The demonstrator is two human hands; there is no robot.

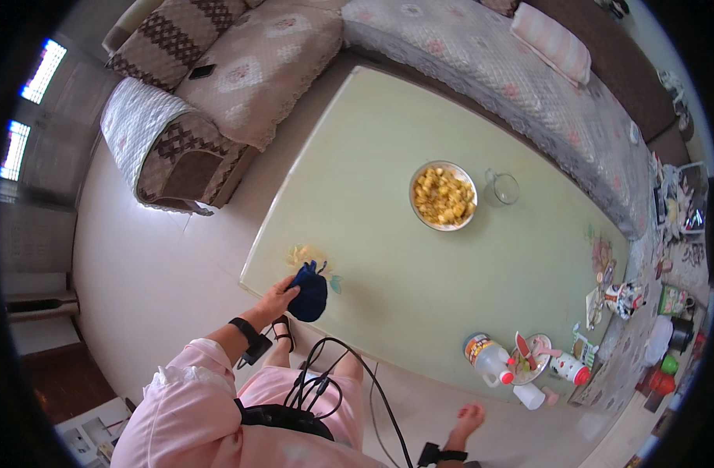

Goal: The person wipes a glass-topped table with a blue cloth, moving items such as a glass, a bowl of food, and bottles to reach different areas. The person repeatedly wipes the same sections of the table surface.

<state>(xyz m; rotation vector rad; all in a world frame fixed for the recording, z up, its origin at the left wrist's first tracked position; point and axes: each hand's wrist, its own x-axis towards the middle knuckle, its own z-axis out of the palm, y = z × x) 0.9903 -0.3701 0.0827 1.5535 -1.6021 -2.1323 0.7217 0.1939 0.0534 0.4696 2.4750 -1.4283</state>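
My left hand [280,299] grips a dark blue drawstring pouch [309,297] of soft cloth near its gathered neck. The pouch hangs over the near left corner of a pale green tabletop [368,193], beside a printed flower. A short cord loop sticks up from its top. Off the table's near edge, my right hand [469,418] hangs low with its fingers curled in, and nothing shows in it. A large plastic bottle [487,357] with a red cap and a white cup [529,396] are the closest things to that hand.
A bowl of yellow food pieces [443,196] stands near the table's middle, beside a glass mug [501,188]. At the right are a plate with a red-bladed knife [531,358] and a cow-patterned bottle [569,368]. Black cables [380,386] hang before me. Sofas [497,76] border the far side.
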